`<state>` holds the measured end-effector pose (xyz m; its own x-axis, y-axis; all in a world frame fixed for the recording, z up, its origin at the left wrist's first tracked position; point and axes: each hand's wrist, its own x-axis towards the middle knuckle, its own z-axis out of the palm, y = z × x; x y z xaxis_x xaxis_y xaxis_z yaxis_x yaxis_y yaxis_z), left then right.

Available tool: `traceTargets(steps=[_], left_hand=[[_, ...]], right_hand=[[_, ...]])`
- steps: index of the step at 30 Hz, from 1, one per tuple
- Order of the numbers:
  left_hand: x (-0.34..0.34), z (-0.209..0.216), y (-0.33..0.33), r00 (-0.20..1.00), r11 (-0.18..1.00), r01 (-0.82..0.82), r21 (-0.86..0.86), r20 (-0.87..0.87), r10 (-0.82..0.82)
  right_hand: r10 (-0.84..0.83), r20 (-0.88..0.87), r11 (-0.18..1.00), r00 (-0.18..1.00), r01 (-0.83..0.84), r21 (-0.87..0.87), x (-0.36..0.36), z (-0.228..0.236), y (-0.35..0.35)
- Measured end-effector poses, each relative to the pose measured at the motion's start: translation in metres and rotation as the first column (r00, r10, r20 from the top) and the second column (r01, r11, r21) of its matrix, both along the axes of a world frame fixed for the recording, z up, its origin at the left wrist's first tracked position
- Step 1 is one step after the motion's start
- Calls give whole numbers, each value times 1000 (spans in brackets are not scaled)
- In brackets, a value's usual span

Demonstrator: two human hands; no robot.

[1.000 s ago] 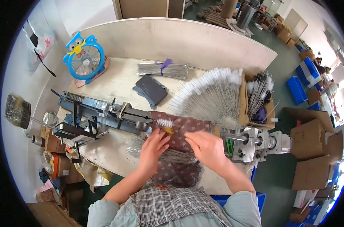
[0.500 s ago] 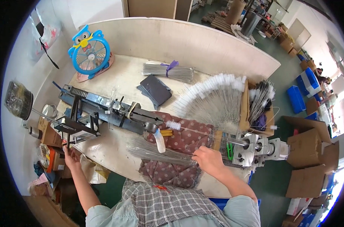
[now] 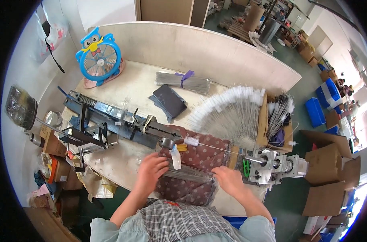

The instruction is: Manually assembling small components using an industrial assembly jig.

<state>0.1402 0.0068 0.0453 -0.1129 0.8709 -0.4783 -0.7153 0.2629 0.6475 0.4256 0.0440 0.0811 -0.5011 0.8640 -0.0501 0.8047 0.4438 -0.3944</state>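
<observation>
The person is working over a bundle of thin wires that is lying across a patterned cloth at the near edge of the counter. The left hand is resting on the left end of the bundle with its fingers spread and curled down, touching the wires rather than clamping them. The right hand is sitting at the right end, fingers bent around the tips; whether it is pinching a single wire cannot be told.

By the look of it, the step in hand is sorting or picking a wire out of the loose bundle, so the next move would be calling for a fine pinch on one strand without dragging its neighbours along.

Just beyond the hands, a long metal machine is running across the counter, with one small white-tipped brush sticking out of its near end over the cloth. A fan of finished brushes is lying beyond that, and a tied bundle of wires, a dark flat case and a blue owl-shaped fan are sitting farther back.
</observation>
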Motion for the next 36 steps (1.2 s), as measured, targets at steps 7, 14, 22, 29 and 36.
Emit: traceTargets(steps=[7, 14, 22, 29, 36], left_hand=[[87, 62, 36, 982, 963, 190, -189, 56, -183], [-5, 101, 18, 852, 982, 180, 62, 490, -187], [49, 91, 33, 568, 545, 820, 173, -137, -811], [152, 67, 89, 130, 575, 789, 218, -973, 190], [170, 39, 118, -12, 468, 859, 206, -907, 420]], right_hand=[[-66, -14, 997, 998, 67, 40, -3, 2, -8], [4, 105, 999, 994, 1, -47, -7, 46, -3], [-258, -71, 860, 963, 263, 438, 40, 119, 40], [-281, -366, 940, 887, 332, 84, 44, 83, 62], [-369, -387, 908, 845, 417, 43, 45, 68, 66]])
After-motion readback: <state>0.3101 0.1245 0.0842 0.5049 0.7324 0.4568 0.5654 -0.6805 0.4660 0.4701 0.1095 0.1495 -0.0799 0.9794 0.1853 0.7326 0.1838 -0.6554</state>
